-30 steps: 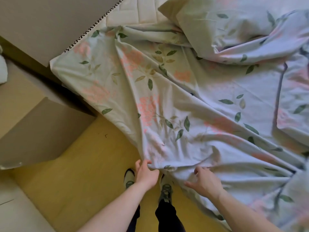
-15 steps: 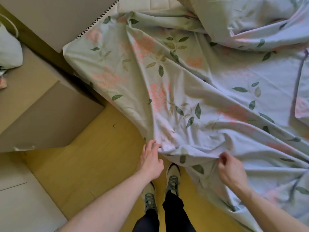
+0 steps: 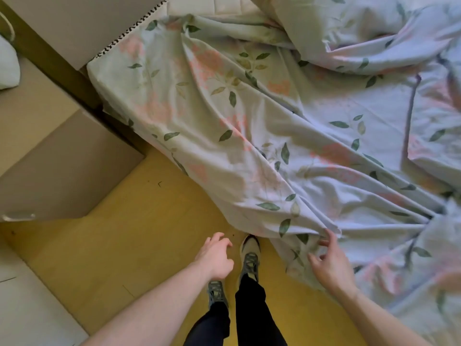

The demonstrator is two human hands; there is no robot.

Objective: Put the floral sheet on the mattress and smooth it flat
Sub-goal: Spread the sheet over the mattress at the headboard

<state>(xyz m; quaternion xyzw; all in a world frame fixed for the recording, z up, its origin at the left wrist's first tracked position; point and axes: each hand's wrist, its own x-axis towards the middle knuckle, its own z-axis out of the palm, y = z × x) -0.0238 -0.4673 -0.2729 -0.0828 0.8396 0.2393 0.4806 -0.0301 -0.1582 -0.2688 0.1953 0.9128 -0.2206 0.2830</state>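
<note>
A white pillow (image 3: 7,63) lay at the far left, well away from the mattress (image 3: 199,6). A brown cabinet (image 3: 62,166) stood just beside the mattress's near-left corner, on the yellow floor (image 3: 124,245). The left hand (image 3: 215,258) hung over the floor beside the mattress, apart from the fabric, its fingers loosely curled and holding nothing. Two shoes (image 3: 249,255) stood on the floor just beside the mattress edge.

The floral sheet (image 3: 249,121) lay spread over the mattress, heavily wrinkled, with its near edge draped off the mattress side toward the floor. A bare quilted strip of the mattress showed at its far-left corner. Further fabric of the same print was bunched on the far-right part of the mattress.

The right hand (image 3: 329,263) was at the hanging sheet edge, fingers spread and relaxed, fingertips touching the fabric with no pinch visible.
</note>
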